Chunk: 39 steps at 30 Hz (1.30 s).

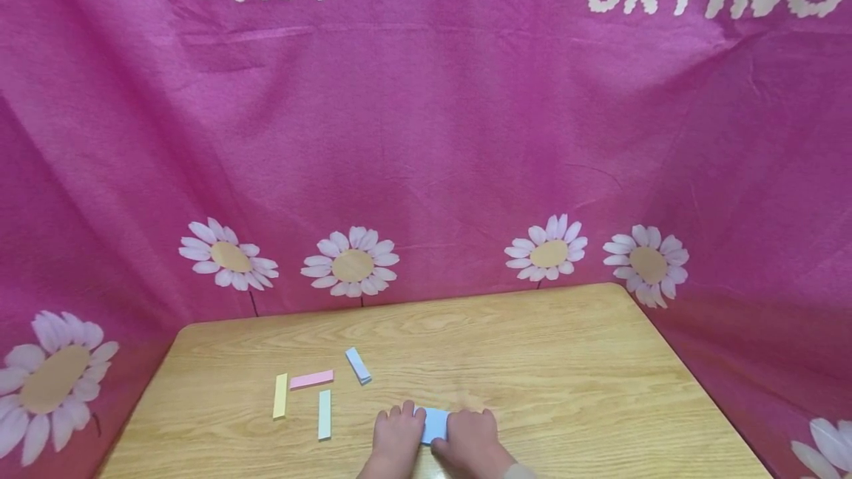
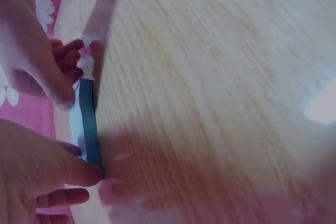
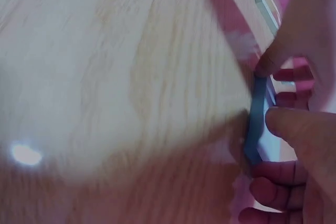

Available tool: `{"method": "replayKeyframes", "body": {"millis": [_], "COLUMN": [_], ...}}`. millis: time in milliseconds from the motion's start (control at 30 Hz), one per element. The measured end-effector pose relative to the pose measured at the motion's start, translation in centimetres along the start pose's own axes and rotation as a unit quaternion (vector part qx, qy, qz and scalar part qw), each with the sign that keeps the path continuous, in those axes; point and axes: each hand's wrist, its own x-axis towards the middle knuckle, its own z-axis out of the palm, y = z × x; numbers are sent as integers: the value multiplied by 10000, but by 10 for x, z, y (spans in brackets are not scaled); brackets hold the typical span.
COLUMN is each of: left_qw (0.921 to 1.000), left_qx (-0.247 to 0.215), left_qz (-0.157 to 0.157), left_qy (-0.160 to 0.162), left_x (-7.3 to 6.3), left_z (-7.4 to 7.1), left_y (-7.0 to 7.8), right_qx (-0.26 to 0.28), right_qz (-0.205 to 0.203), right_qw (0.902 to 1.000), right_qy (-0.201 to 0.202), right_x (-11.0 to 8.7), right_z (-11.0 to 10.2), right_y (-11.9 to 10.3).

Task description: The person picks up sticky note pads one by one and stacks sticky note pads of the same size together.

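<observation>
A blue pad of sticky notes (image 1: 435, 426) lies on the wooden table between both hands, near the front edge. My left hand (image 1: 398, 436) grips its left end, the thumb at the near corner in the left wrist view. On the opposite end, my right hand (image 1: 474, 436) holds the pad, with its thumb (image 3: 286, 121) over the top and the fingers round the side. The pad's thick blue edge (image 2: 90, 121) shows in the left wrist view. Its far side is partly hidden by the fingers.
Left of the hands lie narrow paper strips: a yellow strip (image 1: 280, 396), a pink strip (image 1: 311, 379), a pale green strip (image 1: 324, 415) and a pale blue strip (image 1: 358, 365). A pink flowered cloth (image 1: 426, 131) hangs round the wooden table (image 1: 586, 368).
</observation>
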Motion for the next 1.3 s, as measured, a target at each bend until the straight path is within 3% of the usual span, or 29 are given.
{"method": "replayKeyframes", "body": {"millis": [67,133,267,467,700,933,1133,1300], "left_qw": [9999,9989,9943,9916,9806,9826,9853,9860], "left_qx": [-54,-142,-366,-649,-911,-1015,-904,-813], "left_qz": [90,146,-8,-675,-1118,-1142,-1206,-1184], "left_qy": [-112,-424,-1002,-888,-1328,-1057,-810,-851], "left_x": [0,1,3,3,5,3,7,11], "left_z": [1,1,0,0,-2,-2,-2,-2], "left_y": [-3,-5,-7,-5,-4,-2,2,3], "right_qx": [116,159,223,380,314,229,168,263], "right_qz": [-7,-32,-176,-243,-325,-374,-118,-67], "right_qw": [9999,9999,9993,9969,9972,9987,9987,9979], "right_qy": [-24,-41,-230,-648,-597,-245,-459,-580], "right_x": [1,3,11,17,14,9,10,8], "right_z": [-3,-7,-13,-14,-11,-8,-6,-6], "right_y": [4,10,17,20,15,12,12,11]}}
